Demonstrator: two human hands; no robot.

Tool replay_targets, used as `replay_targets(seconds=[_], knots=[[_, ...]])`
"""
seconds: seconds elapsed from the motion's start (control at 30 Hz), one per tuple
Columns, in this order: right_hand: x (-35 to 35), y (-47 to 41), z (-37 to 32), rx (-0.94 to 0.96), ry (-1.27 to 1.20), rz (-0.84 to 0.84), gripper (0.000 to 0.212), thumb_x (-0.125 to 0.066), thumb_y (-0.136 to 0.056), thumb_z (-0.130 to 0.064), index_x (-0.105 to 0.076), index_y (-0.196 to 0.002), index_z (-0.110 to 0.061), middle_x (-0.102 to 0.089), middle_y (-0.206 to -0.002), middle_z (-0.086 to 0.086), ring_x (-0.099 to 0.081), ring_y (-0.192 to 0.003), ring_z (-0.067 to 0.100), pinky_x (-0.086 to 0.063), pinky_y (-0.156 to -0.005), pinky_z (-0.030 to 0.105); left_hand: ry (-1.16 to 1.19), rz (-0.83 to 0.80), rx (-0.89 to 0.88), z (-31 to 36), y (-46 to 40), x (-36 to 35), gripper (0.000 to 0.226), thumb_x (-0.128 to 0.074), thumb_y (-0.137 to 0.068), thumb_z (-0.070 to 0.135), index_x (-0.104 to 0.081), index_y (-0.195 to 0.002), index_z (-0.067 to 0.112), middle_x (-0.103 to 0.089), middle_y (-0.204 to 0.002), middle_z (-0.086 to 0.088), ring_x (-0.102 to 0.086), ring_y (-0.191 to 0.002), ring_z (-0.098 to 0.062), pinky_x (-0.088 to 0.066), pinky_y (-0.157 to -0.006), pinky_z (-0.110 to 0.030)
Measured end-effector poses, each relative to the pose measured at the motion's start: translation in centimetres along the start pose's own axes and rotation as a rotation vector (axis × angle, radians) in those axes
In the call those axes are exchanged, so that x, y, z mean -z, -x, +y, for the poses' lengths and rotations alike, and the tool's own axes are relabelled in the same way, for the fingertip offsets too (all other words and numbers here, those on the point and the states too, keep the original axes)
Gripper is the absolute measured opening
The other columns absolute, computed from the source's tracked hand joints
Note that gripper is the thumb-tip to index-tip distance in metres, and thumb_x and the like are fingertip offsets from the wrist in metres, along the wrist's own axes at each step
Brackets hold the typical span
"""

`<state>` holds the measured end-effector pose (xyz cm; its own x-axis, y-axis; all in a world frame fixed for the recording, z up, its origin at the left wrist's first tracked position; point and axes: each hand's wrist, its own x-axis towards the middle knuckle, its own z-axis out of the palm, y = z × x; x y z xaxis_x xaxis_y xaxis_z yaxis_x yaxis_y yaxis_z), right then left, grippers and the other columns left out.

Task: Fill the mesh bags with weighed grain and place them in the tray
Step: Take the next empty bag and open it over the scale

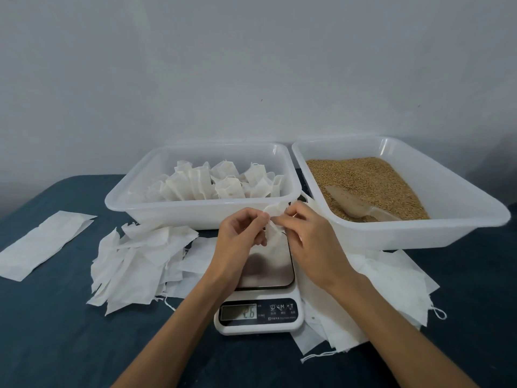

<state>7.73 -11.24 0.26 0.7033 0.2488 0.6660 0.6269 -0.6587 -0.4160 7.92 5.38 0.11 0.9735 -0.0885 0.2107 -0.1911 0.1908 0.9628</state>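
Right now both hands are up over the scale [258, 278], and each one pinches the top of one small mesh bag [272, 229]. The left hand [242, 235] holds the bag's mouth on its side with curled fingers [258, 219], and the right hand [307, 236] pinches the other side, so the bag hangs between the two sets of fingers. It looks like the step is closing the bag's mouth, though I cannot tell if a string is being pulled.

To do this well, keep the bag's mouth pointing up, so no grain falls out. Pull both sides gently and evenly. The cloth is thin and soft, so a hard tug could tear it. Keep the bag over the scale plate, just under the fingers, so any lost grain lands there and not on the dark surface [56, 331].

Just past the fingers sits the tray [195, 212] with the filled bags [223, 183] standing in it. That is where this bag should go, standing up beside the others. To the right of the fingers is the grain tub [461, 217], full of grain [372, 180], with a scoop [355, 204] lying in it. Flat empty bags [134, 264] lie in a pile to the left of the fingers, and more lie under the right wrist
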Motion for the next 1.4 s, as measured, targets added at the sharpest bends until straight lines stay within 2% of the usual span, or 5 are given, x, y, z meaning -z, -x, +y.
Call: replay_targets(seconds=[0.23,0.37,0.77,1.17,1.4], knots=[[1.0,-0.9,-0.8,-0.386,-0.681,0.077,0.038,-0.06,-0.097,-0.044,-0.072,-0.076,-0.015,-0.059,-0.069,0.005,-0.053,-0.068,0.012,-0.042,-0.067,0.029,-0.042,-0.123,-0.042,0.0,-0.1,0.6,0.023,-0.073,-0.097,0.036,-0.079,-0.1,0.014,-0.073,-0.096,0.003,-0.064,-0.087,-0.014,-0.056,-0.084,-0.027],[1.7,-1.2,-0.2,-0.48,-0.969,0.051,0.027,-0.069,-0.095,-0.026,-0.073,-0.108,-0.003,-0.071,-0.108,0.026,-0.068,-0.104,0.04,-0.051,-0.093,0.052,-0.011,0.022,-0.006,-0.2,-0.6,0.9,0.021,-0.08,-0.089,0.034,-0.08,-0.101,0.016,-0.077,-0.116,-0.005,-0.071,-0.11,-0.022,-0.057,-0.097,-0.034],[0.6,-0.6,-0.4,-0.254,-0.234,0.375,0.01,-0.081,-0.085,-0.02,-0.073,-0.084,-0.013,-0.055,-0.091,-0.006,-0.052,-0.064,0.015,-0.046,-0.059,0.024,0.03,0.092,-0.045,-0.1,-1.0,1.5,0.029,-0.075,-0.089,-0.004,-0.082,-0.087,0.024,-0.073,-0.088,0.004,-0.064,-0.089,-0.011,-0.053,-0.081,-0.025],[1.0,-0.6,-0.7,-0.313,-0.545,0.071,0.014,-0.07,-0.095,-0.026,-0.072,-0.096,-0.013,-0.076,-0.086,-0.002,-0.062,-0.04,0.023,-0.042,-0.041,0.031,0.19,0.117,0.029,0.5,-0.7,1.4,0.025,-0.071,-0.092,-0.002,-0.083,-0.097,0.019,-0.075,-0.096,-0.006,-0.069,-0.093,-0.019,-0.056,-0.084,-0.028],[1.4,-0.5,-0.7,-0.257,-0.507,0.049,0.047,-0.069,-0.095,-0.032,-0.043,-0.058,-0.018,-0.04,-0.05,0.001,-0.065,-0.042,0.018,-0.035,-0.043,0.02,0.272,0.06,0.115,0.7,-0.7,1.4,0.028,-0.075,-0.082,0.008,-0.076,-0.109,0.005,-0.076,-0.107,-0.013,-0.073,-0.101,-0.022,-0.059,-0.096,-0.035]])
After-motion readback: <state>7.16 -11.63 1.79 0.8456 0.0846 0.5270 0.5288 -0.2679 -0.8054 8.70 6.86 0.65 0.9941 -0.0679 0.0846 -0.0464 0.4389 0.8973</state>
